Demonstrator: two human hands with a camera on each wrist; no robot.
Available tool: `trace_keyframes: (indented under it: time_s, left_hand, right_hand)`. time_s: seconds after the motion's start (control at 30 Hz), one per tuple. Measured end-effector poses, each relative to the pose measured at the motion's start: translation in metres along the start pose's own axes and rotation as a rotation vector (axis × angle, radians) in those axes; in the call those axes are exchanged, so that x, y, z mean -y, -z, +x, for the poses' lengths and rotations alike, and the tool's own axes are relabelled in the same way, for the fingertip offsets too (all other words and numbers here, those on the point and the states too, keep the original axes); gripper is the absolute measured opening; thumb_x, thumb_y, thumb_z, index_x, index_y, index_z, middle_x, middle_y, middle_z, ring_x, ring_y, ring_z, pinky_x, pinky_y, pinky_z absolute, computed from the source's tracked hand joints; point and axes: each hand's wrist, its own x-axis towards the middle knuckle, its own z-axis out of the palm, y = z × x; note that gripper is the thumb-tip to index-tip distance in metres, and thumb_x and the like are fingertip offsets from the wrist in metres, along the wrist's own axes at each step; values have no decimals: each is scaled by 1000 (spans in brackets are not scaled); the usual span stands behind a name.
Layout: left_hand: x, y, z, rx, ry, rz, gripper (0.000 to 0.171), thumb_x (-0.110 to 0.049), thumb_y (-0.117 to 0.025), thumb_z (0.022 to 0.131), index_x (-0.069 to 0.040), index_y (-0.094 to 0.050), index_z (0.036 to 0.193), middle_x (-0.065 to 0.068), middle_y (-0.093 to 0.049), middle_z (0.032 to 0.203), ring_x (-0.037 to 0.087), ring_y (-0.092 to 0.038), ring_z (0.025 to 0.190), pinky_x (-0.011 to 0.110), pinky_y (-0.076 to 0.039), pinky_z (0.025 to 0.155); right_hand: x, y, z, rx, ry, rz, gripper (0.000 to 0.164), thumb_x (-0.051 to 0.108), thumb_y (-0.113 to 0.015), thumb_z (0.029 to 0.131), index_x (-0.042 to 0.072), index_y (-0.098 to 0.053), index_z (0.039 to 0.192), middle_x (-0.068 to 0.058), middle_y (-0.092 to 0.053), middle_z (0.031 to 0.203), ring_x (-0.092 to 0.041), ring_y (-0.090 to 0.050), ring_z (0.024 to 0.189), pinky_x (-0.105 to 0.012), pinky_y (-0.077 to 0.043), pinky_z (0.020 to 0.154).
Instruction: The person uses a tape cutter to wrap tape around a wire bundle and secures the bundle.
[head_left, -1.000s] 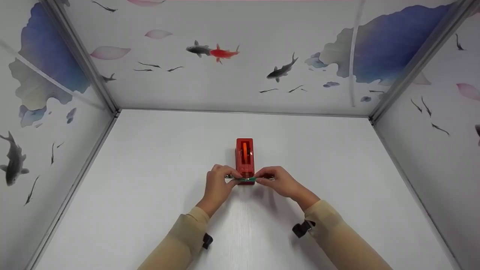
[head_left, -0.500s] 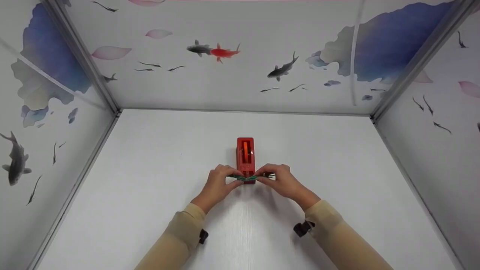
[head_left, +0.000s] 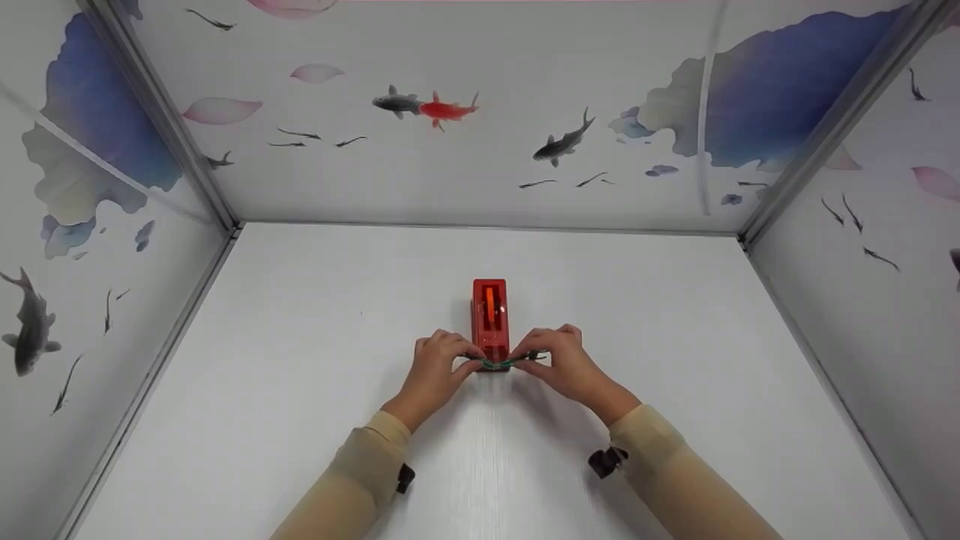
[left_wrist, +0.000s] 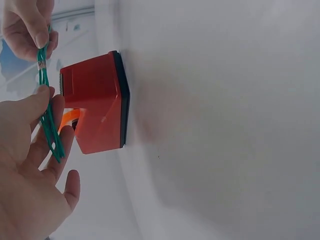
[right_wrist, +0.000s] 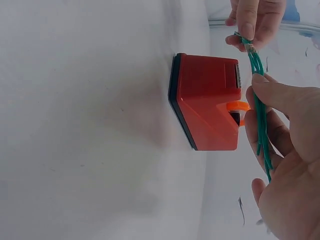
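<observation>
A bundle of green wire (head_left: 496, 366) is held level between both hands, just over the front end of a red tape dispenser (head_left: 490, 339). Clear tape (left_wrist: 41, 65) wraps the bundle near its middle. My left hand (head_left: 435, 375) pinches the bundle's left part between thumb and fingers; its looped end (left_wrist: 56, 145) shows against the palm side. My right hand (head_left: 574, 367) pinches the right part, and loose wire ends (right_wrist: 265, 155) lie along the curled fingers. An orange tape roll (head_left: 490, 304) sits in the dispenser.
The dispenser stands on a white table (head_left: 300, 315) on its dark base (left_wrist: 123, 100). White panels printed with fish (head_left: 448, 111) enclose the back and sides, with grey metal framing (head_left: 157, 120) at the corners. Small black cameras (head_left: 606, 461) sit at the wrists.
Both hands still pinch the wire bundle. It has come slightly nearer the person relative to the dispenser, and its middle now sags a little. The left wrist has shifted slightly left.
</observation>
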Motion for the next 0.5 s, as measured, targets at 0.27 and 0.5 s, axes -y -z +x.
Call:
trace_keyframes:
  time_s: [0.27,0.5]
  left_hand:
    - [-2,0,-2,-69,-50,1,12,-21,-81,89,-22,-81,101,-5,-72,101,17,-58,107,40,-47,95]
    - [-2,0,-5,-69,-52,-19,13,-17,-81,89,-21,-81,101,-7,-70,99,12,-58,100,30,-55,90]
  right_hand:
    - [3,2,1,32,-7,-64,17,18,-82,89,30,-81,102,19,-74,96,-6,-69,98,-52,-20,103]
    - [15,12,8,139,-11,-219,15,27,-76,95,24,-83,109,12,-79,96,-4,-69,87,-62,-20,108]
